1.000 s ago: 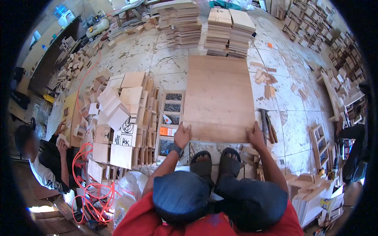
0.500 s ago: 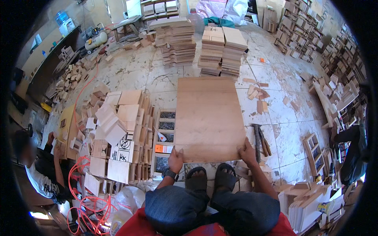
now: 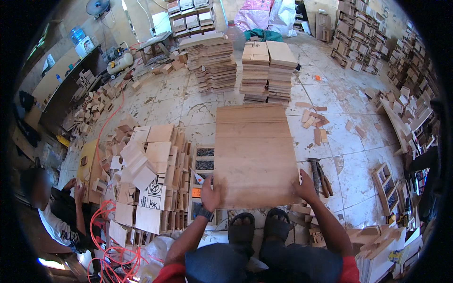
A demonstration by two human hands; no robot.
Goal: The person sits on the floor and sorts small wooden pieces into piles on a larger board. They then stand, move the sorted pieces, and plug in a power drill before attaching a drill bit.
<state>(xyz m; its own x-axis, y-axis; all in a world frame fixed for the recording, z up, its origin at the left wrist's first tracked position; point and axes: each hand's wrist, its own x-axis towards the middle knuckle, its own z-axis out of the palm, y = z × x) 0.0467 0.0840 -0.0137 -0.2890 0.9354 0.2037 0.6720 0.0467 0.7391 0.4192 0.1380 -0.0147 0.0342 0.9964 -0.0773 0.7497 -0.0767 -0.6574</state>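
Note:
A wide, flat wooden board [image 3: 257,155] with brown streaked grain is held in front of my sandalled feet. My left hand [image 3: 211,194], with a dark watch at the wrist, grips its left edge near the close corner. On the opposite edge my right hand [image 3: 306,187] is closed round the board at about the same height. The fingers under the board are hidden. Just left of the board, partly covered by it, lies a compartmented wooden tray [image 3: 192,207] with dark nails or screws. A hammer [image 3: 315,174] and pincers [image 3: 324,181] lie on the floor to the right.
Stacked wooden boxes [image 3: 155,188] fill the left side, near a tangled orange hose [image 3: 101,221]. A seated co-worker [image 3: 61,207] handles something small at far left. Board stacks [image 3: 269,70] stand ahead. Wood offcuts [image 3: 314,118] and another nail tray [image 3: 387,188] lie to the right.
The board's visible face now shows different, darker grain bands near its far edge. My hands have shifted a little along its side edges, and the whole view has tilted slightly upward.

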